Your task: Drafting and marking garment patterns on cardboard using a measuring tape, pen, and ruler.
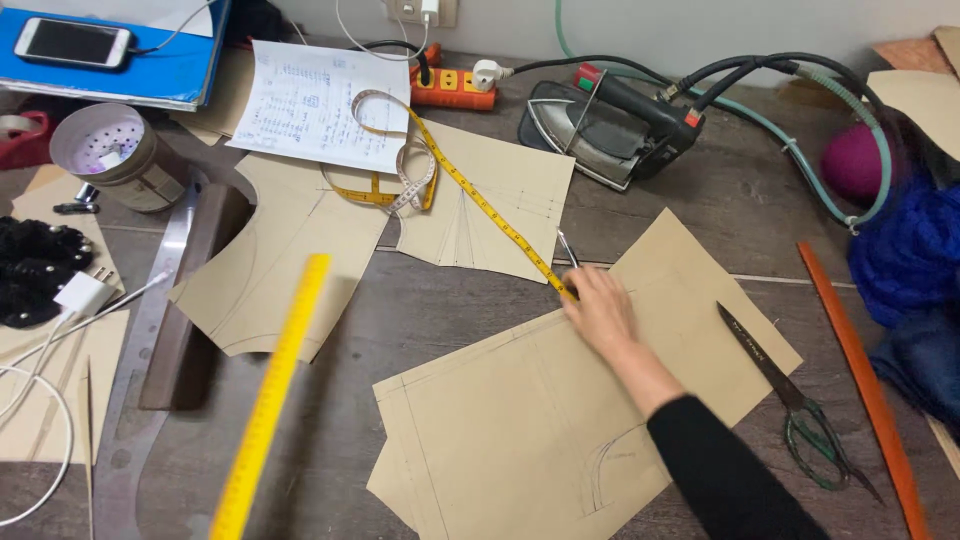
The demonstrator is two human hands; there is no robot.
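Observation:
My right hand [603,312] reaches out in a black sleeve over a large tan paper pattern piece [520,420] with pencil lines on it. Its fingers are closed on a thin pen [567,248] that points away from me, right beside the end of a yellow tape measure [470,190]. A long yellow ruler [272,395] slants, blurred, over the table at the lower left; its lower end leaves the picture. My left hand is out of view.
Other tan pattern pieces [270,270] lie left and behind. Black scissors [790,395] and an orange stick [860,370] lie right. An iron [600,125], power strip [452,88], written sheet [315,100], metal curve ruler [140,350], tape roll [110,150], phone [72,42] and blue yarn [915,255] surround them.

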